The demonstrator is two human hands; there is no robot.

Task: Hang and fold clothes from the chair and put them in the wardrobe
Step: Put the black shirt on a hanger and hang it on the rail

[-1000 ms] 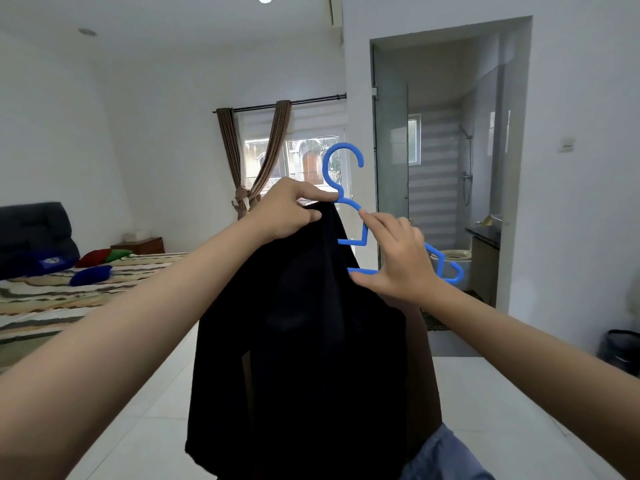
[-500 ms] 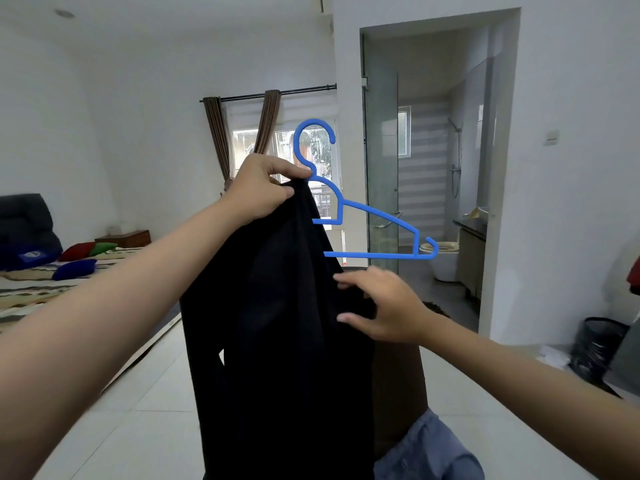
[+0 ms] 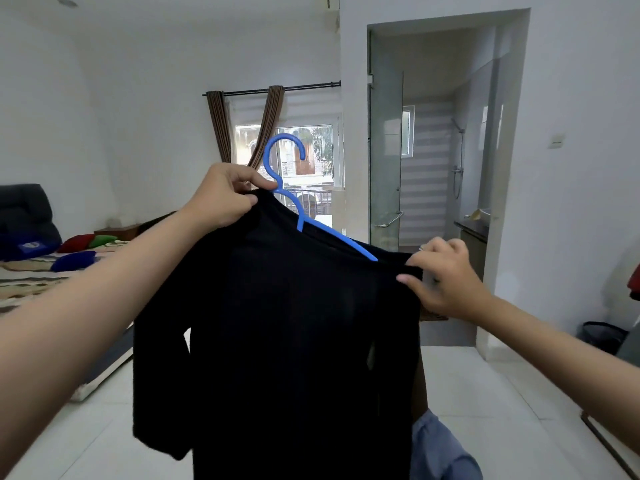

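Note:
A black long-sleeved garment (image 3: 294, 341) hangs in front of me on a blue plastic hanger (image 3: 287, 181). The hanger's hook stands up above the collar and its right arm slopes down under the cloth. My left hand (image 3: 225, 195) grips the collar together with the hanger's neck. My right hand (image 3: 446, 275) pinches the garment's right shoulder over the hanger's end. A blue-grey garment (image 3: 440, 448) lies below, partly hidden by the black one.
A bed (image 3: 38, 271) with coloured pillows stands at the left. Ahead are a curtained window (image 3: 298, 157) and an open bathroom doorway (image 3: 436, 174). A dark waste bin (image 3: 602, 336) sits at the right wall. White tiled floor spreads around.
My right hand left the hanger, went down to the cloth and has pulled the garment's right shoulder over the hanger's right arm, which was bare before. My left hand kept its grip.

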